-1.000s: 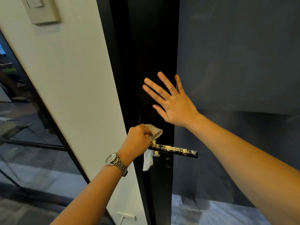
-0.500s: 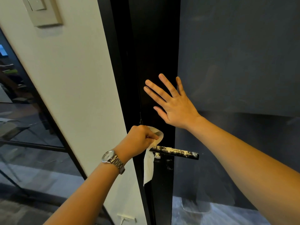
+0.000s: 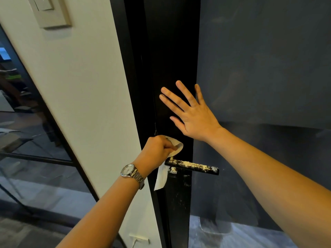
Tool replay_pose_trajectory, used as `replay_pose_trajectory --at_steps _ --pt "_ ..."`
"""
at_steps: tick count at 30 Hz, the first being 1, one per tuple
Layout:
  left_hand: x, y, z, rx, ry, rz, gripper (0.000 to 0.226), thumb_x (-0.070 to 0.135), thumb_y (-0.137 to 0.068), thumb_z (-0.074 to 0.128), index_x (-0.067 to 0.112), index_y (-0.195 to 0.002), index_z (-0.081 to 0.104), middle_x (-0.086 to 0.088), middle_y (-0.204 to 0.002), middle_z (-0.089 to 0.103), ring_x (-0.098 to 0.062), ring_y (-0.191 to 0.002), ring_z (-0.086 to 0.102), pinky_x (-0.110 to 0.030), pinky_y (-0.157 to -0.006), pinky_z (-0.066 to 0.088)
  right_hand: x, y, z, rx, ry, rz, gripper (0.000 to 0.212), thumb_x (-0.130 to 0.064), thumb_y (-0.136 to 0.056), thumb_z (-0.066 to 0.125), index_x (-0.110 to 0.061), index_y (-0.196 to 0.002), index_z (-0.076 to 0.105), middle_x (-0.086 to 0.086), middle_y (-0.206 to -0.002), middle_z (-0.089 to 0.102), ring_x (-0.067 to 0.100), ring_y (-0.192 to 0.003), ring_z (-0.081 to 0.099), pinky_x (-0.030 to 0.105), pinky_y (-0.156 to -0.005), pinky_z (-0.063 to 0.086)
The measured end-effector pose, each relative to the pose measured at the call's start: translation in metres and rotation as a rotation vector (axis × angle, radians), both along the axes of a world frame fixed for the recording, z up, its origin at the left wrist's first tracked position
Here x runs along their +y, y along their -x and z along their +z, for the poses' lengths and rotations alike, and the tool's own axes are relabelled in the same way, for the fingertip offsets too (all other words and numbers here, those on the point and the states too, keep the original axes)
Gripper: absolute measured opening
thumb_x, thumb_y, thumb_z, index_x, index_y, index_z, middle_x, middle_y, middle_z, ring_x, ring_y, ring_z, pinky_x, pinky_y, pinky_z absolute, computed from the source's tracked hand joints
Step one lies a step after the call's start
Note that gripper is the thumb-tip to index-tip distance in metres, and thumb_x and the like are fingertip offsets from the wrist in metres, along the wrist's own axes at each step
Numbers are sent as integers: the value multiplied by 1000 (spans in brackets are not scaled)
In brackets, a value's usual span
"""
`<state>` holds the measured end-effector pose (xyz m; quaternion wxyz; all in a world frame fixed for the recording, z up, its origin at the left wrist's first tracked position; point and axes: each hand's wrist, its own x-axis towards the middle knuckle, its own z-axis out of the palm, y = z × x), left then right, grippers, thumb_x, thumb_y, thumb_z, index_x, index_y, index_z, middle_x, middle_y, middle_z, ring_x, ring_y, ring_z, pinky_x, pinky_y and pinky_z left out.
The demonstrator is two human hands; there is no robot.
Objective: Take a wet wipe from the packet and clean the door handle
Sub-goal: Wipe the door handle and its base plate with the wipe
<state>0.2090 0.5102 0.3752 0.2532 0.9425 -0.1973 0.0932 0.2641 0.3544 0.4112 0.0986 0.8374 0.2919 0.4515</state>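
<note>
Far left: a glass partition (image 3: 26,140) in black framing, beside a white wall (image 3: 86,95) with a beige switch plate (image 3: 52,13) near the top. Lower down, a steel wristwatch (image 3: 131,173) on the left forearm. Just above and right of it, the left hand (image 3: 157,149), clenched, grasping a white wet wipe (image 3: 177,146) bunched at the fingertips, close against the black door stile (image 3: 172,51) and just above the inner end of the door handle (image 3: 192,166). A loose tail of the wipe hanging down past that end. Handle itself a black horizontal lever, flecked with pale residue along its top, jutting rightward. Above the handle, the right hand (image 3: 194,117), released and flat, fingers straight and spread, pressing on the stile at the edge of the frosted glass panel (image 3: 268,68). Grasps nothing there.
</note>
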Motion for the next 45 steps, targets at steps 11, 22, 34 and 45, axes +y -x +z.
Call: replay_pose_trajectory --at_steps 11,22,34,45 --pt "-9 1 0 -16 -176 -19 27 10 -93 46 10 -112 65 -7 -125 51 -19 -110 52 -14 -90 36 0 0 0 -26 -1 6 56 -39 -96 36 -23 -148 22 -1 -156 23 28 -143 8 52 -114 0" --pt "-2 15 -3 -5 -181 -31 25 16 -94 46 7 -108 65 -8 -111 52 -13 -87 51 -10 -74 38 -1 0 0 -14 2 17 57 -38 -96 36 -23 -148 21 -1 -157 22 27 -144 7 52 -115 -1" --pt "-4 12 11 118 -222 -130 22 24 -87 59 10 -101 70 -3 -99 66 -5 -77 51 -9 -69 40 -2 -1 -1 -7 -3 52 56 -37 -96 36 -23 -148 22 -1 -156 23 27 -144 7 50 -115 -5" --pt "-5 19 9 47 -131 -159 19 20 -86 60 17 -101 71 0 -100 70 -2 -80 52 -4 -75 39 -5 6 4 54 54 8 58 -33 -94 37 -22 -148 20 -1 -157 21 27 -145 8 53 -112 3"
